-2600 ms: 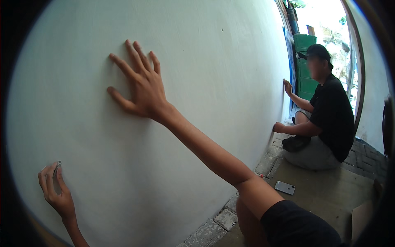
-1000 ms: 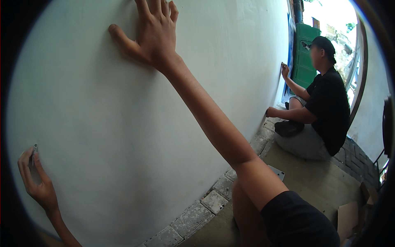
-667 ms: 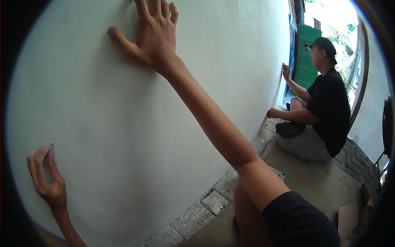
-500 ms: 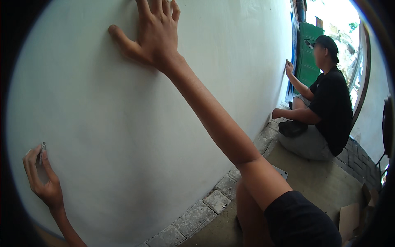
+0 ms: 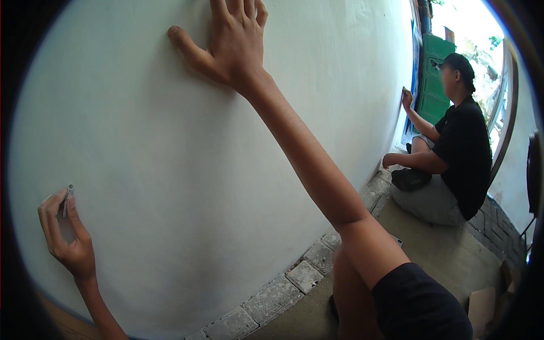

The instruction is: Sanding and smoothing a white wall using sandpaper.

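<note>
The left hand (image 5: 75, 252) pinches the grey roll (image 5: 68, 205) by the wall (image 5: 141, 170), its long axis near upright. The right hand (image 5: 238, 48), spread against the wall, is well apart, up and to the right.

the drab brown floor (image 5: 428, 258) carries cardboard (image 5: 481, 309), a mostly hidden flat object (image 5: 399, 242) and a seated co-worker (image 5: 467, 153).

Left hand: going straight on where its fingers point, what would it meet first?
The left hand, holding a grey roll, points up along the white wall. Nothing stands in that line as far as the picture shows, though it may brush the wall; depth is unclear.
</note>
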